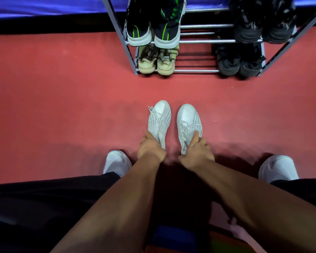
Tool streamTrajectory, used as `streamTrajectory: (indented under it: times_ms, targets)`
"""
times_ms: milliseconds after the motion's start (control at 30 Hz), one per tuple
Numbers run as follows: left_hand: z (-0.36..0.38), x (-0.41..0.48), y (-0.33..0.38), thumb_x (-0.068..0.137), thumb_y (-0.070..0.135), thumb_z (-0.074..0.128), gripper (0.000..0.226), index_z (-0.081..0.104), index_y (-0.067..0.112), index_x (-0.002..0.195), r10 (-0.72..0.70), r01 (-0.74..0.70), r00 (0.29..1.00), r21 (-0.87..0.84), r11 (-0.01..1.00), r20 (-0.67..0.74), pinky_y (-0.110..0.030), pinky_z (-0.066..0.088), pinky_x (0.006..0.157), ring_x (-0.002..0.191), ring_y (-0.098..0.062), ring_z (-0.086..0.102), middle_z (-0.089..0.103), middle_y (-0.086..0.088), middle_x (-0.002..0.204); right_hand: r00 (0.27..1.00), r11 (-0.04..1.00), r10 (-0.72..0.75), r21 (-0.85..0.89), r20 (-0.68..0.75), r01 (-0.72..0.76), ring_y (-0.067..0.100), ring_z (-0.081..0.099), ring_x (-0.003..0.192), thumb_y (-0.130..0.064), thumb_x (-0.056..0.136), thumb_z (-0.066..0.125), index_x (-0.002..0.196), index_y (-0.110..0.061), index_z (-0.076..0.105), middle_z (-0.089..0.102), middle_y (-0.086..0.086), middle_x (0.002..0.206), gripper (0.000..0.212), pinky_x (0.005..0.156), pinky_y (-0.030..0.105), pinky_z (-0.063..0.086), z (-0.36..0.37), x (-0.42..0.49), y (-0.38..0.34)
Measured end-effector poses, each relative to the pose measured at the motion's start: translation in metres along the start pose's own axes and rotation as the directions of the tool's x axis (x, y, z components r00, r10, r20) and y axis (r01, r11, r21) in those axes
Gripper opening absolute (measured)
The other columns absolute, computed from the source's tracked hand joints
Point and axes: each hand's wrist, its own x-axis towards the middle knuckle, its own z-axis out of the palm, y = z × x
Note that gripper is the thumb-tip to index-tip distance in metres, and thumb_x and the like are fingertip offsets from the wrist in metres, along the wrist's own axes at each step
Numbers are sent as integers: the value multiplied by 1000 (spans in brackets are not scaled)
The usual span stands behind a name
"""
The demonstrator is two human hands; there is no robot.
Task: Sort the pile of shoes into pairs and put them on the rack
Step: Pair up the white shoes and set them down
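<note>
Two white laced sneakers lie side by side on the red floor, toes pointing at the rack. My left hand grips the heel end of the left white sneaker. My right hand grips the heel end of the right white sneaker, thumb along its laces. The metal shoe rack stands ahead. It holds a black-and-green pair and a black pair on an upper shelf, with a beige pair and another black pair on the bottom shelf.
My own feet in white shoes rest on the floor either side of my arms. The middle of both rack shelves shows bare bars. A blue surface with a black band runs along the back.
</note>
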Motion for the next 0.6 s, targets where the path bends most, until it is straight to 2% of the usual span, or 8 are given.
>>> streamTrajectory:
  times_ms: [100, 167, 267, 333, 433, 467, 533, 600]
  targets:
    - [-14, -6, 9, 75, 23, 84, 96, 33, 5, 154, -55, 58, 998, -121, 991, 28, -41, 55, 101, 124, -32, 63, 59, -11, 140, 1000, 991, 12, 134, 24, -15, 40, 45, 134, -55, 82, 70, 164, -8, -3, 37, 19, 150, 120, 110, 44, 43, -24, -1, 3]
    - [-30, -15, 17, 72, 19, 90, 76, 53, 7, 136, -76, 96, 993, -241, 966, 89, -36, 56, 90, 107, -29, 68, 68, -6, 124, 999, 981, 40, 189, 16, -42, 40, 45, 135, -51, 82, 71, 157, -5, 13, 45, 18, 147, 105, 109, 43, 43, -49, -3, 0]
    - [-52, -35, 32, 78, 16, 91, 54, 56, 10, 119, -63, 118, 986, -375, 919, 156, -34, 49, 82, 96, -27, 61, 63, -5, 109, 995, 953, 95, 288, 13, -95, 36, 53, 127, -44, 84, 71, 142, -5, 28, 52, 12, 138, 83, 99, 37, 47, -95, -10, -6]
    - [-69, -50, 45, 80, 18, 90, 53, 56, 10, 120, -42, 96, 990, -411, 907, 138, -34, 48, 82, 95, -26, 59, 63, -6, 109, 995, 929, 94, 358, 18, -95, 30, 60, 116, -38, 84, 72, 138, -4, 32, 57, 11, 132, 76, 86, 31, 48, -136, -18, -11]
    - [-106, -79, 71, 77, 22, 91, 58, 62, 6, 125, 8, 29, 996, -423, 906, 85, -31, 47, 79, 92, -24, 59, 62, -4, 106, 999, 957, 36, 288, 19, -39, 29, 64, 103, -40, 89, 70, 140, 4, 43, 63, 12, 114, 73, 77, 28, 46, -214, -41, -17]
    - [-122, -89, 81, 75, 24, 92, 61, 63, 6, 126, 30, 2, 997, -412, 911, 73, -31, 48, 78, 91, -25, 60, 61, -3, 106, 1000, 968, -2, 249, 10, 0, 27, 63, 91, -41, 92, 67, 132, 4, 53, 62, 10, 99, 61, 71, 27, 47, -243, -54, -19]
    - [-158, -111, 103, 70, 26, 92, 63, 66, 6, 123, 83, -63, 996, -389, 919, 36, -31, 50, 74, 90, -26, 63, 63, -5, 107, 996, 984, -67, 164, -51, 75, 22, 59, 65, -36, 96, 63, 97, 0, 62, 58, 6, 72, 36, 50, 25, 44, -299, -84, -23]
    - [-198, -138, 124, 64, 29, 91, 58, 69, 8, 113, 136, -136, 990, -354, 925, -24, -28, 49, 66, 85, -27, 67, 68, -6, 105, 985, 980, -112, 148, -133, 132, 22, 54, 53, -33, 93, 64, 76, -5, 59, 61, 6, 59, 34, 41, 23, 38, -346, -117, -23]
